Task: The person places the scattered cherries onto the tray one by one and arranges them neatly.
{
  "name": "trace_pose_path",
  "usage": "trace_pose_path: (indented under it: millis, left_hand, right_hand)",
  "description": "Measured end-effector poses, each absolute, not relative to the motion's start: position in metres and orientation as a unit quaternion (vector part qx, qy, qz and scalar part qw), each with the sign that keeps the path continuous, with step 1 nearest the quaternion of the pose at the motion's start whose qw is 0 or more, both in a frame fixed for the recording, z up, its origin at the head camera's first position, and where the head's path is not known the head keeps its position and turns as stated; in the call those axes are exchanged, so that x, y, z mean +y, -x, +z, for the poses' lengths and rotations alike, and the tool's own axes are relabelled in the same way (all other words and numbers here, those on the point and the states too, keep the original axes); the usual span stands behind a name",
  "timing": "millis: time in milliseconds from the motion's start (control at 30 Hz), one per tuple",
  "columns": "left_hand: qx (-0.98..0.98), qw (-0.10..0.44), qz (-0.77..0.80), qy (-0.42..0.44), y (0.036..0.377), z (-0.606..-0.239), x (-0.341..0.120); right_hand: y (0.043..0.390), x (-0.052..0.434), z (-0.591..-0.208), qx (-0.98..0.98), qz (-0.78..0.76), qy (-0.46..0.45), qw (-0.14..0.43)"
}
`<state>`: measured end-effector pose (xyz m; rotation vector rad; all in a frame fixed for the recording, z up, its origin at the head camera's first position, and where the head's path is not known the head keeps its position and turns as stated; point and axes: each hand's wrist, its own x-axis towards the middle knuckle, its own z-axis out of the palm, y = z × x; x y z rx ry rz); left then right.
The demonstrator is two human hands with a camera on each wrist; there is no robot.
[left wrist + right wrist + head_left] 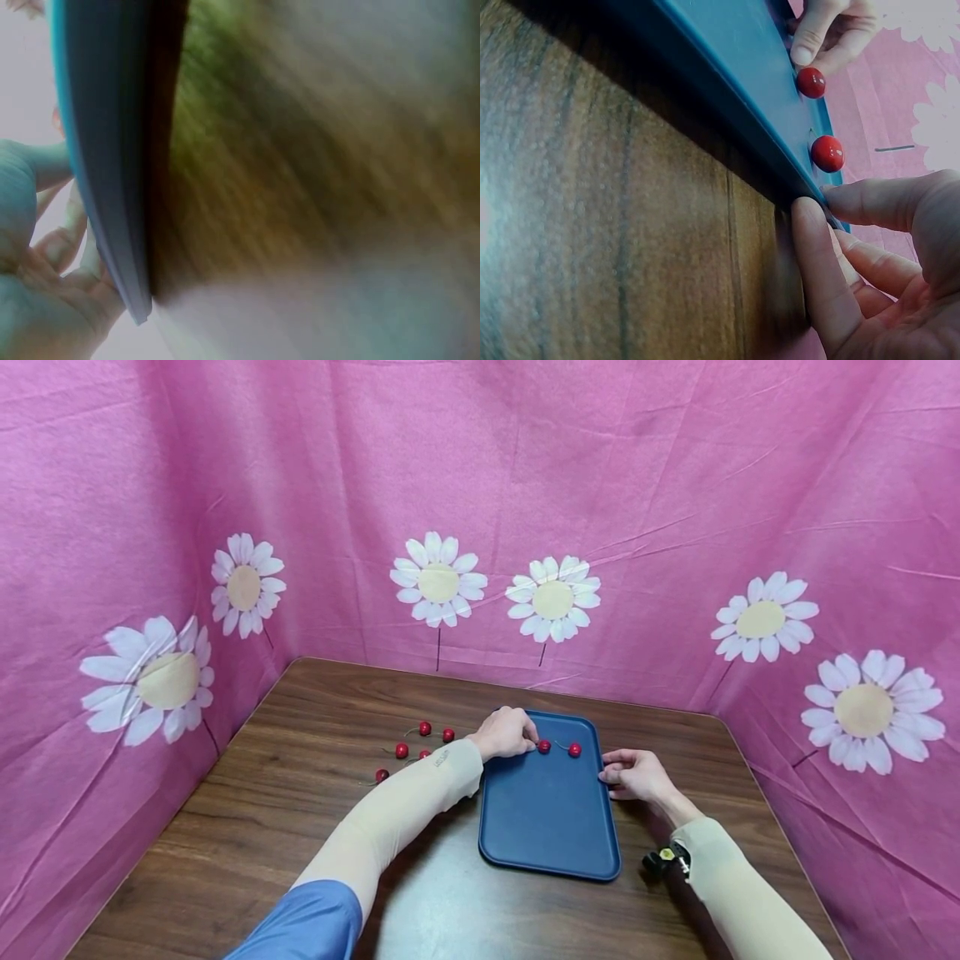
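Note:
A blue rectangular tray (551,810) lies on the table. Two red cherries with thin stems are near its far end: one cherry (543,746) beside my left fingertips, another cherry (574,749) to its right. My left hand (506,732) reaches over the tray's left rim and pinches the left cherry by its stem side, as the right wrist view shows with the cherry (811,82) at the thumb tip. At the right rim, my right hand (636,776) grips the tray's edge (761,124) between thumb and fingers. The left wrist view is blurred, with the tray's side (109,150) upright in it.
Left of the tray several more cherries lie on the wooden table (300,793), among them a cherry (425,727) and a cherry (382,775); my left forearm partly covers one. A pink curtain (480,460) with daisies surrounds the table. A small black device (660,860) sits at my right wrist.

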<state>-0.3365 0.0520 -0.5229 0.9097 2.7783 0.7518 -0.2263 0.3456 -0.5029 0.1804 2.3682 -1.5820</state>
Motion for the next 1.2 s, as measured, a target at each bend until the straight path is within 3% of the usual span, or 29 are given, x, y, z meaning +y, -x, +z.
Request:
trace_pose_path:
  millis: [200, 267, 367, 1200]
  left_hand:
    - [0.918, 0.048, 0.247, -0.305, 0.333, -0.522, 0.048]
    - [0.920, 0.063, 0.249, -0.297, 0.320, -0.500, 0.045]
    - [0.920, 0.063, 0.252, -0.292, 0.318, -0.497, 0.043]
    - [0.889, 0.049, 0.307, -0.335, 0.316, -0.468, -0.001]
  right_hand:
    - [0.226, 0.347, -0.503, 0.821, -0.549, -0.059, 0.144]
    - [0.227, 0.347, -0.503, 0.822, -0.548, -0.059, 0.144]
    - [0.228, 0.348, -0.504, 0.822, -0.548, -0.059, 0.145]
    - [0.226, 0.345, -0.502, 0.825, -0.542, -0.066, 0.145]
